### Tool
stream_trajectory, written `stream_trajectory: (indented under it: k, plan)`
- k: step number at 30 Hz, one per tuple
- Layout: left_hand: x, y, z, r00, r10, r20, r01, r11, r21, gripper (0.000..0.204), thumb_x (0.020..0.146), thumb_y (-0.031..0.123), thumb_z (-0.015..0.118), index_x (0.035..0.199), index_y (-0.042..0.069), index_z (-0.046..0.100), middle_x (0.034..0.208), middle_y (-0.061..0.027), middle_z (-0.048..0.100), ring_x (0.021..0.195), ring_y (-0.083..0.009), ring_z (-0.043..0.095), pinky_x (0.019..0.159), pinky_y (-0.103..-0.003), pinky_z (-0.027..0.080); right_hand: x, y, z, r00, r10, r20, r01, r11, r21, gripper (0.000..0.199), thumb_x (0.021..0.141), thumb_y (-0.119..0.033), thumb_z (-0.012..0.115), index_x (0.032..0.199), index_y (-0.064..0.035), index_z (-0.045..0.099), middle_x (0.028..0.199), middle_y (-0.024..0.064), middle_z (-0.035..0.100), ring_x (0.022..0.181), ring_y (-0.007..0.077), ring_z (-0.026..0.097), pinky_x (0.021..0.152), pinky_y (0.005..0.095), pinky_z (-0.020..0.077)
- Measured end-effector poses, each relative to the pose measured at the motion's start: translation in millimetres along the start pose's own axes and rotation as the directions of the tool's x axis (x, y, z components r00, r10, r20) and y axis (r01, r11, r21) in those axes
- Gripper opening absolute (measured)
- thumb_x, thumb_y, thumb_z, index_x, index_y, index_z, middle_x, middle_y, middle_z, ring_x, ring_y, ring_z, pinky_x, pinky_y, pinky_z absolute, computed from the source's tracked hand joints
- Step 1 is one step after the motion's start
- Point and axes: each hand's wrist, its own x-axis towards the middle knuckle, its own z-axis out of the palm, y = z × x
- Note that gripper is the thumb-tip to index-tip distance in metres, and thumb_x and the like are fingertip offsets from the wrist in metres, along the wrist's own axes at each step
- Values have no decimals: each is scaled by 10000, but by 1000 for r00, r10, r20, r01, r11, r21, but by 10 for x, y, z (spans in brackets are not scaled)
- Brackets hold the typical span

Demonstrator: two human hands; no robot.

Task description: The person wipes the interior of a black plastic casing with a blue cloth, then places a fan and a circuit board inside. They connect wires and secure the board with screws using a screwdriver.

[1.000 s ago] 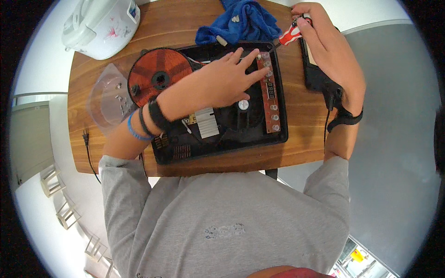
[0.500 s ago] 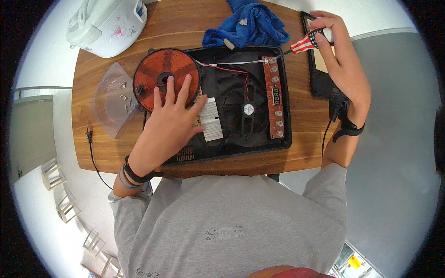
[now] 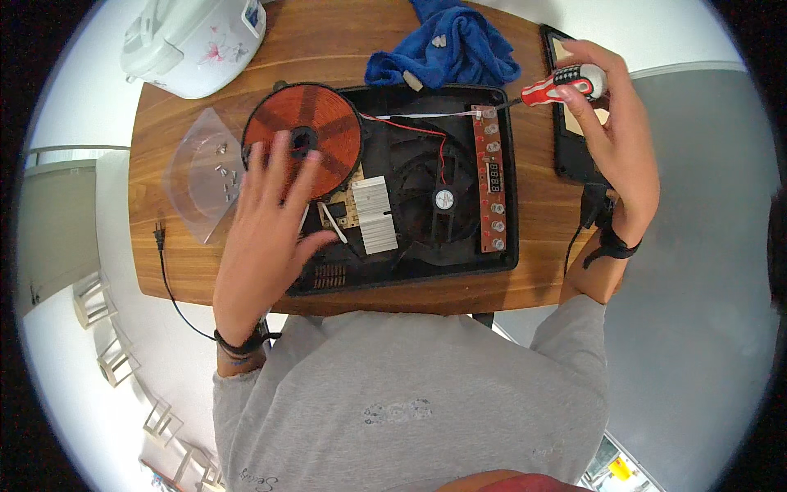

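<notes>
Left hand [image 3: 266, 234] farther from labelled fan [image 3: 443, 199]

The screwdriver [image 3: 566, 86] is red and white, with a black section dotted in white and a pale end. The coil [image 3: 334, 123] is copper-orange, crossed by darker bands, with a black centre. The case [image 3: 512, 213] is black, as is the fan [image 3: 443, 199], which bears a white label. The board [image 3: 484, 184] is reddish-brown, the heat sink [image 3: 377, 215] silvery white with fine parallel lines, one wire [image 3: 418, 129] red, another wire [image 3: 434, 115] white. The towel [image 3: 455, 49] is blue, the cooker [image 3: 201, 61] white with pink flowers, the table [image 3: 541, 213] brown with streaked grain, the shirt [image 3: 410, 361] grey.
</notes>
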Motion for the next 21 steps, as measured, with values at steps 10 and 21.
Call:
stream_trajectory:
  k: [10,21]
  plan:
    - [-236,-37,4,982,-162,-94,154,984,-90,899,964,119,846,1743,36,407,1858,-230,291,1691,-470,338,1290,-552,450,83,-9,125,982,-172,-78,160,976,-147,238,1157,-136,669,1382,-59,675,1235,77,726,954,229,695,896,332,577]
    - [-217,-222,288,955,-281,-99,271,956,-109,992,995,73,798,1819,94,246,1816,-299,344,1555,-529,508,1198,-530,518,18,-252,-10,996,91,21,-70,880,-469,266,1137,-242,685,1382,-138,695,1197,121,705,1030,332,743,828,440,595]
